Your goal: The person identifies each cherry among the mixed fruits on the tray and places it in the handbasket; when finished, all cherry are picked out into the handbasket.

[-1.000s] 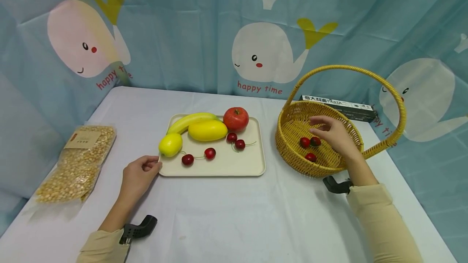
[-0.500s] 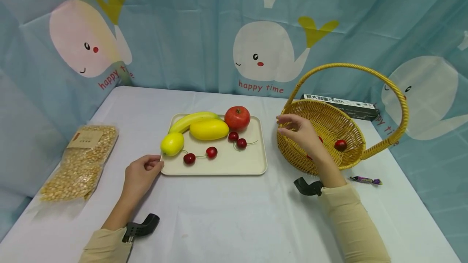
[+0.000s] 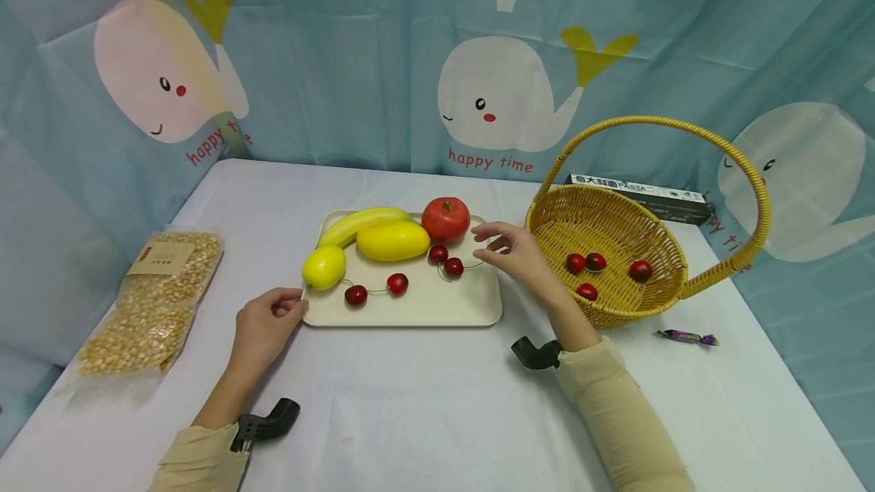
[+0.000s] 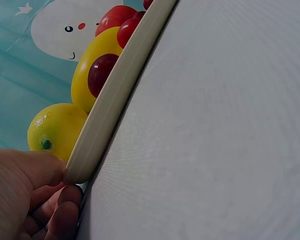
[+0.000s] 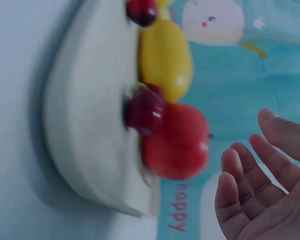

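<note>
Tray (image 3: 410,316) lies on white cloth (image 3: 424,408), bearing lemon (image 3: 324,268), banana (image 3: 358,222), yellow fruit (image 3: 393,241), red fruit (image 3: 446,220) and four cherries (image 3: 453,268). Left hand (image 3: 269,327) pinches its left edge — thumb above, fingers curled beneath. Right hand (image 3: 517,255) hangs at the right end, fingers parted, loosely bent, holding nothing — near cherries. Basket (image 3: 623,294) at right holds four more cherries (image 3: 595,262).

right wrist view: cherry (image 5: 146,111), tray (image 5: 97,120) blurred | pasta box (image 3: 673,209): partly behind basket (image 3: 615,230) | purple wrapper (image 3: 687,337): print too small
</note>
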Demonstrator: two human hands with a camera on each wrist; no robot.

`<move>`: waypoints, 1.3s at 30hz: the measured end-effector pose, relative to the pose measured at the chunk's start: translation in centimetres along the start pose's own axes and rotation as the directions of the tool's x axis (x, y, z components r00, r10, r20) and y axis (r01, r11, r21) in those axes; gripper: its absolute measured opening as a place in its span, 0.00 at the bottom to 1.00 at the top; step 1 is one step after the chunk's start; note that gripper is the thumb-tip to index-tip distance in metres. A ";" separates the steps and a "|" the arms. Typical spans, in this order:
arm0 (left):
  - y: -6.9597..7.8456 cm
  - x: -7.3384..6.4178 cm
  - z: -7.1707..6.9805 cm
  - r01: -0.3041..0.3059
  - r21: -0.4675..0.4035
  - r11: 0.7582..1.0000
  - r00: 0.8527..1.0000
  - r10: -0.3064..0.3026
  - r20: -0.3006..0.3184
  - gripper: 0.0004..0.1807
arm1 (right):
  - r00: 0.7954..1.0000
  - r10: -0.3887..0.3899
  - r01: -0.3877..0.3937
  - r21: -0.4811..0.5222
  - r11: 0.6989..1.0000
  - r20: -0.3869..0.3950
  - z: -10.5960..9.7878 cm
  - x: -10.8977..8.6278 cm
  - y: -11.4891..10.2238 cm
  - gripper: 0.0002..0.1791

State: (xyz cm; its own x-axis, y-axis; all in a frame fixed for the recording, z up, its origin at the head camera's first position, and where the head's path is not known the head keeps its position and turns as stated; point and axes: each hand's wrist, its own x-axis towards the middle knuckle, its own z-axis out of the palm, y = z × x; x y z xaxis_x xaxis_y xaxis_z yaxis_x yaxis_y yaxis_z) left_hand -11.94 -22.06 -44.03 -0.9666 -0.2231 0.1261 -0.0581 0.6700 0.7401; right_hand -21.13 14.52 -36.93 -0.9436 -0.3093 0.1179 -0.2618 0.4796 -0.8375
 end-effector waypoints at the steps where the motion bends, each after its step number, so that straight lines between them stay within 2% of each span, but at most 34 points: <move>1: 0.0 0.0 0.0 0.002 -0.001 1.000 1.000 -0.002 0.001 0.13 | 1.000 0.011 -0.011 -0.008 1.000 0.010 0.4 0.2 0.1 0.20; 8: 0.0 0.0 0.0 0.004 -0.009 1.000 1.000 -0.004 0.001 0.13 | 0.994 0.076 -0.069 -0.102 0.992 0.072 3.1 1.2 1.0 0.18; 13: -0.1 0.1 0.1 -0.005 -0.012 1.000 1.000 0.005 -0.004 0.13 | 0.991 0.104 -0.089 -0.165 0.982 0.081 3.9 1.4 1.4 0.18; 21: -0.1 0.1 0.1 -0.003 -0.010 1.000 1.000 0.003 -0.007 0.13 | 0.981 0.144 -0.119 -0.184 0.976 0.129 4.0 1.4 1.9 0.20; 31: 0.0 0.0 0.1 0.004 -0.011 1.000 1.000 -0.005 -0.003 0.13 | 0.979 0.130 -0.092 -0.230 0.969 0.159 4.0 1.5 2.2 0.21; 36: -0.1 0.1 0.1 0.007 -0.004 1.000 1.000 -0.007 -0.006 0.13 | 0.981 0.115 -0.076 -0.237 0.969 0.157 3.6 1.1 1.5 0.20; 39: -0.2 0.1 0.1 0.005 -0.001 1.000 1.000 -0.005 -0.010 0.13 | 0.985 0.079 -0.039 -0.241 0.970 0.155 3.2 0.8 0.8 0.21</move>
State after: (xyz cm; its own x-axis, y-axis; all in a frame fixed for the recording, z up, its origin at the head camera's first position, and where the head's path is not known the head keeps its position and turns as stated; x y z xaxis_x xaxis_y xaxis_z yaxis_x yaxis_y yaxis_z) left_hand -12.05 -22.11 -44.22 -0.9638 -0.2336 0.1288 -0.0629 0.6683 0.7413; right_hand -21.49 12.05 -39.24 -0.9184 -0.3943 -0.0326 -0.2656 0.6754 -0.6880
